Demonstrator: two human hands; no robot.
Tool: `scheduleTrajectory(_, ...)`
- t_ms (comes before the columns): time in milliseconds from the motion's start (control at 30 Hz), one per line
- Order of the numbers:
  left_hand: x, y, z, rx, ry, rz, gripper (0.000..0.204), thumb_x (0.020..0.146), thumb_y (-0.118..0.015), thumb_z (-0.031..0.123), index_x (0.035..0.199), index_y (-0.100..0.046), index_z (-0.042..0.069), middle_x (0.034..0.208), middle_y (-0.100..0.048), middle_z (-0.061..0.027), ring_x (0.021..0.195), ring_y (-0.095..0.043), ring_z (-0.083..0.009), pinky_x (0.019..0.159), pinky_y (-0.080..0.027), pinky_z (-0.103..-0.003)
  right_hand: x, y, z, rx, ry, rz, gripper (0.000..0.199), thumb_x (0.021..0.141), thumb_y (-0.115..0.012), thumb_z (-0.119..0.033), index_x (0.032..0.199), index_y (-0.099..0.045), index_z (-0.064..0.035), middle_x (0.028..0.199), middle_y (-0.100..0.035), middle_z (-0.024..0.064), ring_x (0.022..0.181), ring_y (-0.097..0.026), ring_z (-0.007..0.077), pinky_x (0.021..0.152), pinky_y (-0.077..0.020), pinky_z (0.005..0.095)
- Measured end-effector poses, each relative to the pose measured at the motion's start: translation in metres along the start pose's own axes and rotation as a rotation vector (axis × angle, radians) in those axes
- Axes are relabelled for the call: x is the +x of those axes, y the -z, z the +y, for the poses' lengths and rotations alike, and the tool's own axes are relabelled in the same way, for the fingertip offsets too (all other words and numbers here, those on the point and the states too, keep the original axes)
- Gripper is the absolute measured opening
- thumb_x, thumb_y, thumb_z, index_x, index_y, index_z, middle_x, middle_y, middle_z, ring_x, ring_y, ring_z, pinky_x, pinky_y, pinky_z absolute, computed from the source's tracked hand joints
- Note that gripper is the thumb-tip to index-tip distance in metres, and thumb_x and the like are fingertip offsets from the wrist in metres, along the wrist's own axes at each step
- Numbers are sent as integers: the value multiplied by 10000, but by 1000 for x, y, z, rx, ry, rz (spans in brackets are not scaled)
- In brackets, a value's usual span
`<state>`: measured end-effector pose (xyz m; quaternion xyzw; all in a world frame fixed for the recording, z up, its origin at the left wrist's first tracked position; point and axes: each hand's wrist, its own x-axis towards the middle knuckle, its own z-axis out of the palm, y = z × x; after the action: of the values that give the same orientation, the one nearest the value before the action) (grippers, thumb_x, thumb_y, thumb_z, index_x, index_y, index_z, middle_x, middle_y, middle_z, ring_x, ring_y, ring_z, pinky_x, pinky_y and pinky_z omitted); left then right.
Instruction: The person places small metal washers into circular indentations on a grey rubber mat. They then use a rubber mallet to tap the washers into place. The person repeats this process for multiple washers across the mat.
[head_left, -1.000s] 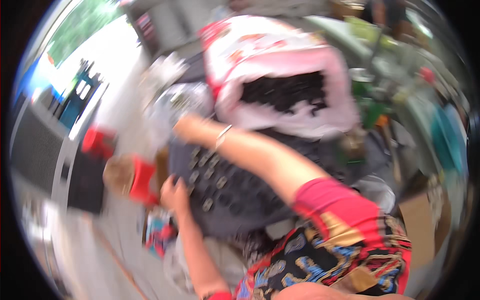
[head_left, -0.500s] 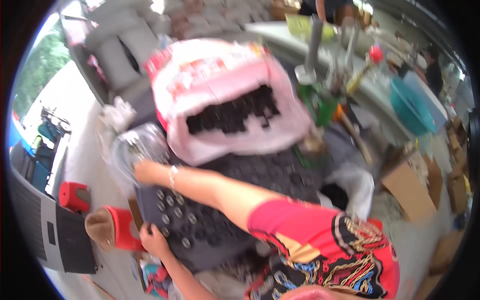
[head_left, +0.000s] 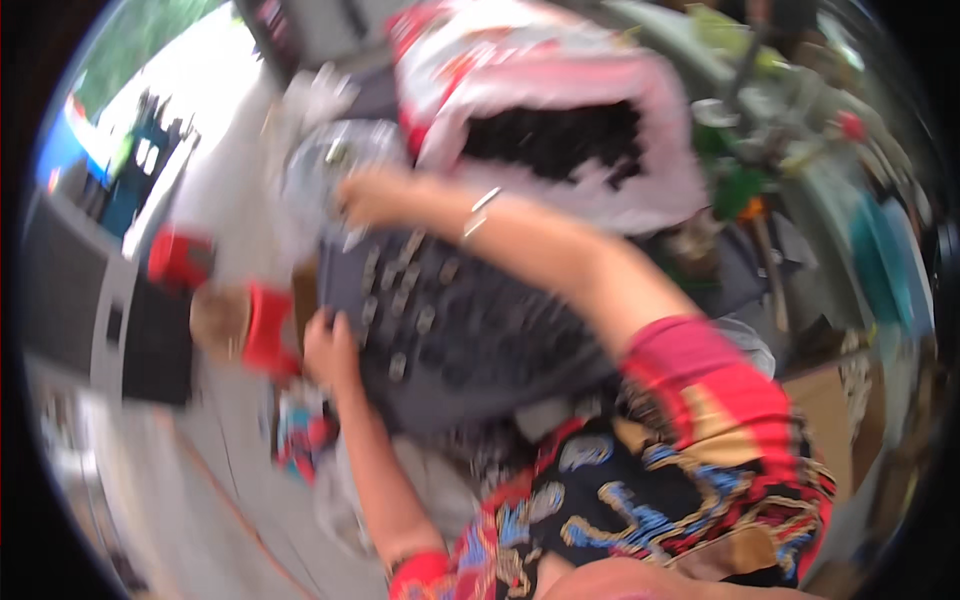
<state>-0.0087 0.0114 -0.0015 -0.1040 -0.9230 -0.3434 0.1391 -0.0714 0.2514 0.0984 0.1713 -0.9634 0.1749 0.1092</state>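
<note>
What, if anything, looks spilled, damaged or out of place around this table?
Nothing clearly stands out. The large bag lies open with black pieces inside; pale ring-like pieces lie spread on the dark tabletop near the left hand. Blur would hide finer damage.

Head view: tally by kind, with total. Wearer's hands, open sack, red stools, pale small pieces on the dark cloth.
Wearer's hands: 2
Open sack: 1
Red stools: 2
Pale small pieces on the dark cloth: too blurred to count
Total, without the pieces: 5
</note>
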Motion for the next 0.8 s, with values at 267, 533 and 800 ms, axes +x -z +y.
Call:
scheduleTrajectory(267, -9, 17, -6, -52, 78, 122, 268, 760, -612, 237, 958, -692, 75, 1008, -658, -141, 936, -628, -317, 833, -483, -406, -126, 57, -37, 252, -88, -44, 233, 726, -666, -108, 924, -645, 10, 779, -648, 103, 698, -619, 164, 650, -496, 290)
scheduleTrajectory(533, -2, 9, -5, -41, 80, 124, 272, 758, -615, 240, 958, -694, 73, 1011, -657, -141, 933, -630, -311, 832, -486, -394, -172, 24, -42, 189, 33, -194, 210, 726, -634, -40, 929, -624, 14, 839, -593, 127, 768, -620, 272, 679, -499, 343)
scheduleTrajectory(800, -3, 5, -9, -70, 76, 131, 266, 756, -628, 229, 962, -695, 76, 1009, -661, -137, 935, -634, -303, 831, -487, -388, -188, 30, -51, 38, -62, -253, 178, 725, -602, -70, 888, -632, -5, 890, -616, 121, 851, -615, 329, 761, -488, 414)
